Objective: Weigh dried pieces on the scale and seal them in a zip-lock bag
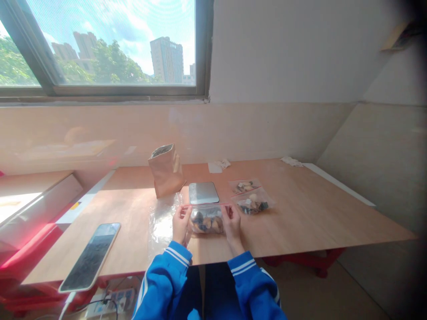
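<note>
My left grip (182, 225) and right grip (232, 226) pinched the top edge of a clear zip bag (207, 220) at the bench (310, 218).

Window: dark-framed window (100, 44), high-rises and trees beyond
Walls: white upper wall (276, 53), glossy beige lower panel (233, 131)
Counter: pale wood counter (316, 213), red legs (310, 260)
Floor: tan floor (333, 293)
Light: bright daylight

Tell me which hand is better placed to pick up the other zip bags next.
Probably the right hand. It is nearest the two other zip bags, which lie just beyond it, while the left hand sits farther away. Both pinch a third bag.
</note>
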### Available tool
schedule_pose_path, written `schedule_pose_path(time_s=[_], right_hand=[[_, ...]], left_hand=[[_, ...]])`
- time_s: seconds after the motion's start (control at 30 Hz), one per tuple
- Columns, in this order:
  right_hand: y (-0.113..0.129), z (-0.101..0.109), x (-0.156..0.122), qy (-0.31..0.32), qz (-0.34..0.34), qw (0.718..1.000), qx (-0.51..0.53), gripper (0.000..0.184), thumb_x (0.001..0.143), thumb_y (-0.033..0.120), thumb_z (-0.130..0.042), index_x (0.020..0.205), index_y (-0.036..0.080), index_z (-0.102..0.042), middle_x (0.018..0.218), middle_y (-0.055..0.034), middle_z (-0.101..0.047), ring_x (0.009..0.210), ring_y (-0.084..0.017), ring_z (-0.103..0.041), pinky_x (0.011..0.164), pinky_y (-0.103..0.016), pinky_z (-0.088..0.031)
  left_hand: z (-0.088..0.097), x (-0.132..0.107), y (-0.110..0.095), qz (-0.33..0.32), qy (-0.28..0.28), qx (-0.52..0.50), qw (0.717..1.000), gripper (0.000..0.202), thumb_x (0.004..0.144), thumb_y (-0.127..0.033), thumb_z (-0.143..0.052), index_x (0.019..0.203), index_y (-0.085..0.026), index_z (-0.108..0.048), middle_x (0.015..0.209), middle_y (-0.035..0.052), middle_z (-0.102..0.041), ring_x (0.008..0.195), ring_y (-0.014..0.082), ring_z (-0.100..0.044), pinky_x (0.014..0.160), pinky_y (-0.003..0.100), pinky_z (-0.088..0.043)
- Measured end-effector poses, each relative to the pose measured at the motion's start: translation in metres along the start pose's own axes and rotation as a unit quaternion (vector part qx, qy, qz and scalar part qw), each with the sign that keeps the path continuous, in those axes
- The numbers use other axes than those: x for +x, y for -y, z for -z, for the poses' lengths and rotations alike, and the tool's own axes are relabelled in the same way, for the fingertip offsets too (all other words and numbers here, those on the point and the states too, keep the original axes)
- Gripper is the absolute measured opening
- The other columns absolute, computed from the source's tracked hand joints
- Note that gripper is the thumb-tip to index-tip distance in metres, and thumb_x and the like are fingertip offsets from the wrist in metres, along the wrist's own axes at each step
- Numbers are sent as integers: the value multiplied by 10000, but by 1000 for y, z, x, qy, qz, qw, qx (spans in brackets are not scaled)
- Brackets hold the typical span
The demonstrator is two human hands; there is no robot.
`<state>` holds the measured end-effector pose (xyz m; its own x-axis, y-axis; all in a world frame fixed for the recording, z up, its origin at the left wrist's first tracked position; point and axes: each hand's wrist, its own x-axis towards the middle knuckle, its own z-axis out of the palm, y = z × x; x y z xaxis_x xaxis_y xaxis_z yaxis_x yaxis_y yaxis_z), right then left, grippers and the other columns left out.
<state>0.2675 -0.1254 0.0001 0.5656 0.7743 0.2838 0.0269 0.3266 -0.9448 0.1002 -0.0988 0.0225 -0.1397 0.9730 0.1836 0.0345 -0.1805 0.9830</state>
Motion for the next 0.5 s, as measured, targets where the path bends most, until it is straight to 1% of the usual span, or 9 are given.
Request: schedule_pose_path(time_s=[0.13,0.3,0.5], right_hand=[[0,-1,0,-3,4,1000,-8,268,801,432,-607,793,164,-589,712,6,-566,685,-145,-540,647,-263,-448],[-1,0,0,-7,5,1000,-28,292,813,443,-598,823,152,-610,725,-4,-583,682,-146,-544,647,-265,-445],[-5,1,0,-15,18,999,-32,316,808,461,-608,825,147,-637,729,-10,-601,670,-140,-538,638,-261,-442]], left_hand=[[1,1,3,0,-4,19,1000,308,760,-441,-651,882,-160,-681,827,44,-668,741,143,-590,700,263,-462],[1,1,6,4,-6,9,1000,332,759,-449,-661,902,-151,-692,865,58,-685,745,145,-609,717,265,-463],[0,-1,4,6,-35,-18,999,331,731,-456,-691,839,-143,-682,781,32,-668,695,133,-592,680,247,-450]])
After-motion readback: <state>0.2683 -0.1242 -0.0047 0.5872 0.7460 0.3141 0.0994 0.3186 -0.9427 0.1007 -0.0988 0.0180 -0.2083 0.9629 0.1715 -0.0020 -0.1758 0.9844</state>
